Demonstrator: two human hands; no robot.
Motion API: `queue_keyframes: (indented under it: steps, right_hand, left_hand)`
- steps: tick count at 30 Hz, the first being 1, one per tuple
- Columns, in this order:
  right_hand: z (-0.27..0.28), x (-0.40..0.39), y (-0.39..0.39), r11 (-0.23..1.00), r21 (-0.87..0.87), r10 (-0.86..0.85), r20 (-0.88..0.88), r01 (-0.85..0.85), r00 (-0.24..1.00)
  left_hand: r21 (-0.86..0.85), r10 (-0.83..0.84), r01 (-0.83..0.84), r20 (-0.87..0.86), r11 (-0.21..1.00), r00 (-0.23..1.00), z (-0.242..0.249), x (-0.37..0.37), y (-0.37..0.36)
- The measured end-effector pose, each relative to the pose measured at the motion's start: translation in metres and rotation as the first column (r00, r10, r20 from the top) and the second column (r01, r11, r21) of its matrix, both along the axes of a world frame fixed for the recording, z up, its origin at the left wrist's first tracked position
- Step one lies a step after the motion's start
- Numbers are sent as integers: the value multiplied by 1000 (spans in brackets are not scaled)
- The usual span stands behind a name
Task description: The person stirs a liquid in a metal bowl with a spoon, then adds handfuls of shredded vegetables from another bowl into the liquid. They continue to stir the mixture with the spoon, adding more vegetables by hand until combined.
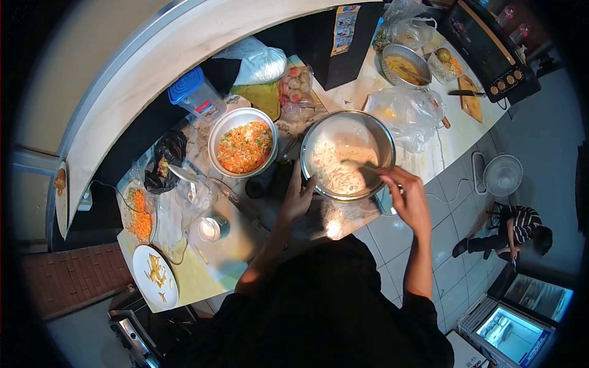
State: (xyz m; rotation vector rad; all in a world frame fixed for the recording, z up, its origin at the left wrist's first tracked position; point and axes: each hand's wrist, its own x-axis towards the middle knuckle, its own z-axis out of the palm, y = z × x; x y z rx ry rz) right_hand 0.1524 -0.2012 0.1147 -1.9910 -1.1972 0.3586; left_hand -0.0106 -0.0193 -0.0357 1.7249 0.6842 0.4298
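Observation:
A wide metal bowl (pixel 391 138) in front of me holds a pale, creamy batter (pixel 334 168) with shredded bits in it. My left hand (pixel 298 199) grips the bowl's near left side, thumb by the rim. In my right hand (pixel 406 197), closed at the bowl's right rim, is the handle of a dark utensil (pixel 370 173) that looks like a spoon. Its head reaches into the batter and is too blurred to make out fully. Left of the bowl stands a white tub (pixel 213 149) filled with shredded carrot and other vegetables (pixel 244 147).
Around them are a blue-lidded container (pixel 199 95), a jar (pixel 210 229), a plate with food scraps (pixel 140 276), a plastic bag (pixel 408 116), a colander (pixel 386 64) and a knife (pixel 463 93) on a cutting board (pixel 471 105). A person (pixel 509 230) sits at the right, beyond a fan (pixel 502 175).

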Motion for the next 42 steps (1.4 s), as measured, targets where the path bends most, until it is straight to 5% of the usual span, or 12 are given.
queue_keyframes:
  steps: [4,7,8,10,12,16,18,26,32,35,39,42]
  right_hand:
    - [1,5,-9,979,65,-194,15,193,981]
    - [-25,8,-8,961,102,-272,213,256,938]
    - [-32,7,-7,962,104,-269,212,252,939]
    - [-46,5,-7,932,34,-358,-67,361,931]
    - [-62,-3,-1,927,52,-359,-161,371,919]
    - [-81,-18,14,890,66,-388,-411,451,825]
    - [-84,-25,23,835,93,-378,-620,543,687]
    - [-65,-16,33,804,179,-302,-699,568,648]
    - [-59,-19,25,895,242,-192,-551,376,812]
    - [-42,-15,16,991,131,-11,-67,20,998]
    - [-19,-6,2,990,129,-49,1,48,999]
    - [-5,0,-5,978,108,-184,45,178,982]
  left_hand:
    - [-191,13,-8,25,981,1000,35,2,-7]
    - [-107,29,-20,81,994,996,6,3,-4]
    - [59,-3,-4,111,998,994,-3,4,-1]
    - [223,-34,3,134,975,990,7,4,-1]
    - [-328,3,49,157,943,988,33,5,-5]
    - [-367,19,56,198,928,980,14,3,-3]
    - [-174,-29,37,47,984,998,16,1,-1]
    - [-440,51,11,128,898,990,20,3,-5]
    - [-434,43,25,147,901,988,31,3,-7]
    - [-398,65,-12,120,917,991,19,3,-7]
    - [-126,17,-11,53,992,998,14,2,-4]
    - [-260,10,9,72,966,997,30,2,-6]
